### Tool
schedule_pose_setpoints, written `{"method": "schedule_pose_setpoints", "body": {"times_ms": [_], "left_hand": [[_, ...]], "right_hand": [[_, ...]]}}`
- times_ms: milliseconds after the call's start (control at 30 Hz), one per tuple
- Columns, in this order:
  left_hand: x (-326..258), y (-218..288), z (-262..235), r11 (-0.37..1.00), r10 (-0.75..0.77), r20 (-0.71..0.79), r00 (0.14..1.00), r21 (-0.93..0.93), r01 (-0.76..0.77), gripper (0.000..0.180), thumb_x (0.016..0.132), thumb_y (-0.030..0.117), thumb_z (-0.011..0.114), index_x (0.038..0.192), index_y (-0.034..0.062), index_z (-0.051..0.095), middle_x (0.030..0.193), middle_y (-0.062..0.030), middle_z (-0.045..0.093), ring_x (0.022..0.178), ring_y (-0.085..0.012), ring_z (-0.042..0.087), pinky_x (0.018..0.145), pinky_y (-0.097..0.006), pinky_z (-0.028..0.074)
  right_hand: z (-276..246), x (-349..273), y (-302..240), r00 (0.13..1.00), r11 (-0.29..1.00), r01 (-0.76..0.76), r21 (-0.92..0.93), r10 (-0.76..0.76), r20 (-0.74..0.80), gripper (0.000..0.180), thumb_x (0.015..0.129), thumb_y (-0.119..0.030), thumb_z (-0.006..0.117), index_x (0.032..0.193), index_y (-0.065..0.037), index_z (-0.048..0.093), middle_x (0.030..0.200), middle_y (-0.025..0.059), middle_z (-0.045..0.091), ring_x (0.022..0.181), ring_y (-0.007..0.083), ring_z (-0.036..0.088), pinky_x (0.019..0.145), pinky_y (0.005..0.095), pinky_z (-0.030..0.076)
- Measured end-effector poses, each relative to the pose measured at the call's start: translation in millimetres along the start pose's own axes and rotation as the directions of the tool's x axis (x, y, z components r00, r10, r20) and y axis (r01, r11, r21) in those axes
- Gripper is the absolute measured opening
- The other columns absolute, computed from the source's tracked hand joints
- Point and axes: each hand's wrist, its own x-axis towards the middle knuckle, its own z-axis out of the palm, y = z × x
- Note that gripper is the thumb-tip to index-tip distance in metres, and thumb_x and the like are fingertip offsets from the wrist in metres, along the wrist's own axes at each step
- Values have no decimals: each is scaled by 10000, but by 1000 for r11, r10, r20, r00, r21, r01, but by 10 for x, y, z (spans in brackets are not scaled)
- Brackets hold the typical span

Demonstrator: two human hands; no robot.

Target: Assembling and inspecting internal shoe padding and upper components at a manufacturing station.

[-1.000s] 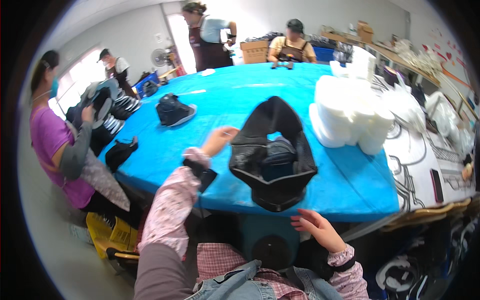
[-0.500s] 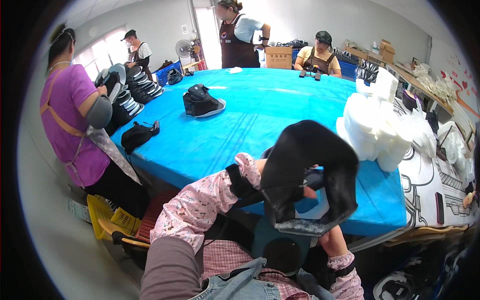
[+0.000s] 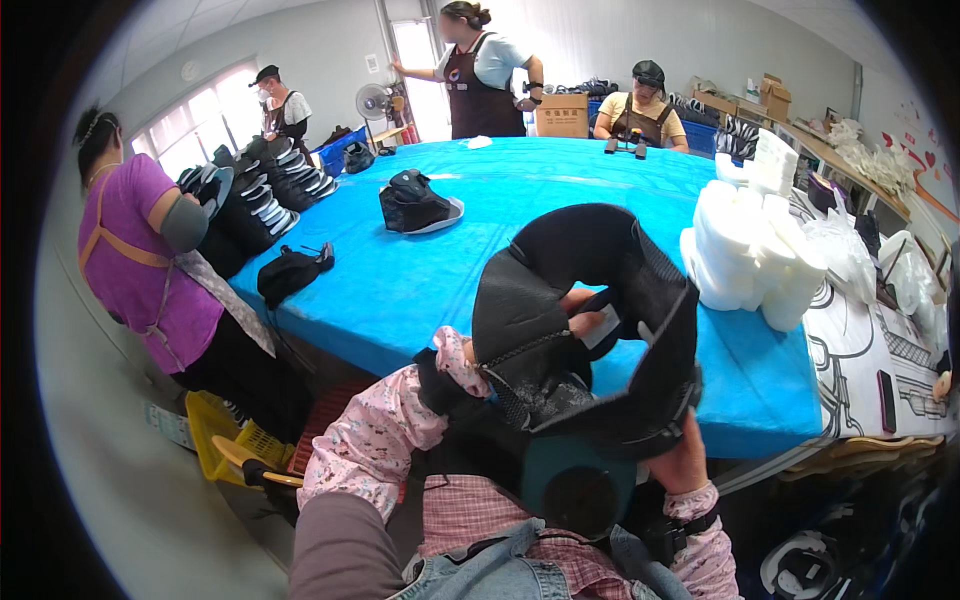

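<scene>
A large counter [image 3: 450,270] covered with a bright blue sheet is seen. A black padded piece on a pale base [image 3: 418,203] is placed near its middle, and another black piece [image 3: 290,272] is laid at the left edge. Stacks of white foam blocks [image 3: 750,245] are piled along the right side. A cardboard box [image 3: 561,115] is set at the far end.

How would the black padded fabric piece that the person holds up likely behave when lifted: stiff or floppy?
The black padded fabric piece probably half keeps its form: it arches over the left hand without collapsing. It seems light, propped from below by the right hand. The mesh panels likely grip rather than slip.
</scene>
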Motion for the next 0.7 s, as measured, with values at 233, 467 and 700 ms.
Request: {"method": "schedule_pose_setpoints", "body": {"times_ms": [233, 467, 700], "left_hand": [[-178, 552, -80, 990, 70, -26, 997, 124, -67, 308, 943, 232, 460, 1160, 25, 531, 1016, -26, 579, 950, -105, 539, 844, -229, 405], [-166, -221, -331, 896, 5, -176, 984, -437, -82, 316, 942, 234, 460, 1166, 20, 520, 1025, -34, 575, 949, -107, 539, 842, -239, 410], [-467, -1316, 198, 483, -243, -96, 965, -875, 35, 324, 940, 236, 461, 1172, 15, 509, 1034, -42, 572, 949, -109, 539, 840, -248, 416]], "right_hand": [[606, -245, -262, 982, 951, 75, -299, -20, 186, 638, 766, -169, 581, 1327, 9, 335, 1313, 176, 441, 1173, 315, 469, 993, 447, 375], [806, -385, -215, 975, 980, 36, 198, -78, 209, 777, 567, -46, 492, 1315, 72, 318, 1307, 245, 418, 1177, 398, 440, 1003, 491, 357], [672, -426, 66, 969, 954, 154, 256, -196, 147, 867, 506, -281, 464, 1299, 55, 360, 1285, 214, 454, 1118, 365, 469, 975, 400, 389]]}}
